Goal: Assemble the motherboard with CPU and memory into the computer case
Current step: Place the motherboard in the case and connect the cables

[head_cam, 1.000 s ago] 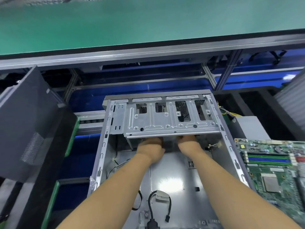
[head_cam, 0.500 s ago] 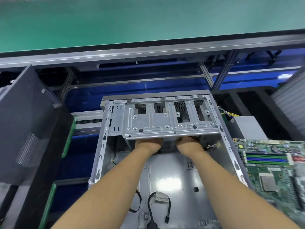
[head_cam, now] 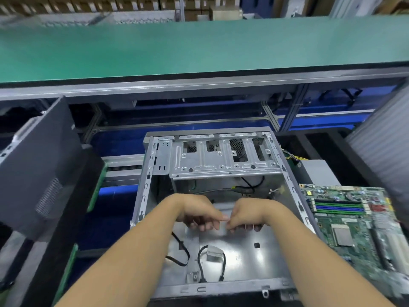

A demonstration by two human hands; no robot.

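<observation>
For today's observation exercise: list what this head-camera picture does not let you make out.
- What the left hand and right hand hold, if anything: curled fingers hide it.
- Motherboard: right part cut by the frame edge, markings blurred.
- Case interior under the drive cage: shadowed.

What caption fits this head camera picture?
Both hands, left and right, hover inside the open computer case; motherboard waits beside it.
</observation>
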